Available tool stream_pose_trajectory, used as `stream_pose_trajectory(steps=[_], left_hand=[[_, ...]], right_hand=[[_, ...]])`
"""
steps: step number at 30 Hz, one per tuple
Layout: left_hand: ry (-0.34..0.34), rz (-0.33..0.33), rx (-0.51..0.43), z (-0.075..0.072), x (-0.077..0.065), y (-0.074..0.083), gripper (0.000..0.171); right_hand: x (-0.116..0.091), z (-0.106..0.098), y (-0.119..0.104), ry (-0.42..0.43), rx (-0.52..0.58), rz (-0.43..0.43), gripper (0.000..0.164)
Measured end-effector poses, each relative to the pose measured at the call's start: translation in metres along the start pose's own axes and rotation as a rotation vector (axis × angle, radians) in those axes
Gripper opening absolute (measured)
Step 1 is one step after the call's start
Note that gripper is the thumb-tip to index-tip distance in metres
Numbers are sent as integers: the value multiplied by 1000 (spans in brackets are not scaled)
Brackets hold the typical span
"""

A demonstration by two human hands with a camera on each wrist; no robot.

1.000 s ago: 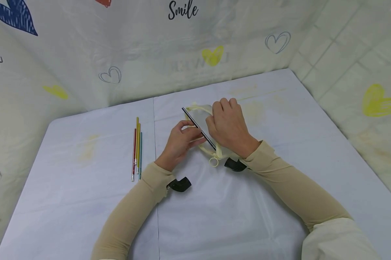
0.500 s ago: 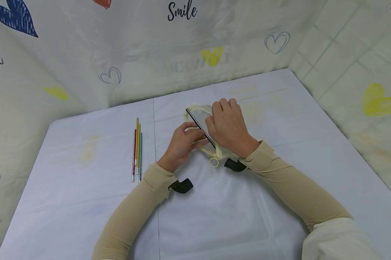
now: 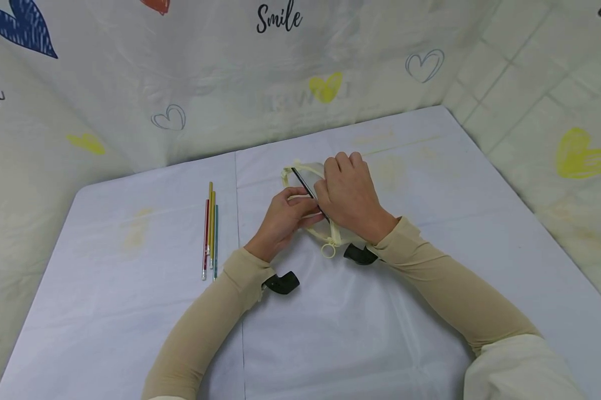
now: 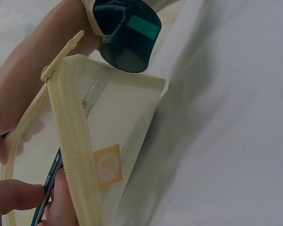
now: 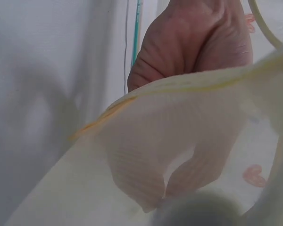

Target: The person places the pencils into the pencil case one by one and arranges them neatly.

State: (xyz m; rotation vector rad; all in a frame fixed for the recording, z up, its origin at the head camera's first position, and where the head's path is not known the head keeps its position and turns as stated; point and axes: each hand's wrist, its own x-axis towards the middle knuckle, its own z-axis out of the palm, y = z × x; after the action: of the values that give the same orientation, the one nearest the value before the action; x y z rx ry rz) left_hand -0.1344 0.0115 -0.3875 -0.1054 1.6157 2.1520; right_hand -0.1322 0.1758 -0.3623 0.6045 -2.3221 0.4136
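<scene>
A pale yellow mesh zip pouch stands with its mouth spread wide. My right hand grips the far side of its rim, fingers curled over the edge. Between thumb and fingers, my left hand pinches a dark pencil at the pouch's mouth. In the left wrist view, the slanting pencil lies beside the zipper teeth, and an orange label shows on the mesh wall. The right wrist view has my left hand partly veiled by the mesh, its fingertips inside the pouch.
Several pencils, red, yellow and teal, lie side by side on the white-covered table, left of my left hand. A zipper pull ring hangs at the pouch's near corner. A printed curtain rises behind the table.
My left hand has shifted slightly right, carrying the dark pencil further into the pouch; less of its length shows. My right hand and the pouch stay nearly still.
</scene>
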Motion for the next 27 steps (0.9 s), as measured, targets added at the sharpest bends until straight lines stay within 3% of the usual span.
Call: stream_pose_trajectory(steps=[8,13,22,27], left_hand=[[-1,-19,35,-2,-2,2,47],[6,0,66,-12,-8,6,52],[112,37,142,-51,-23,31,47],[167,46,166,-80,-36,44,32]], right_hand=[[1,-1,0,-13,-7,7,23],[1,0,0,-4,-9,11,22],[3,0,-3,14,-5,7,22],[4,1,-4,33,10,-9,24]])
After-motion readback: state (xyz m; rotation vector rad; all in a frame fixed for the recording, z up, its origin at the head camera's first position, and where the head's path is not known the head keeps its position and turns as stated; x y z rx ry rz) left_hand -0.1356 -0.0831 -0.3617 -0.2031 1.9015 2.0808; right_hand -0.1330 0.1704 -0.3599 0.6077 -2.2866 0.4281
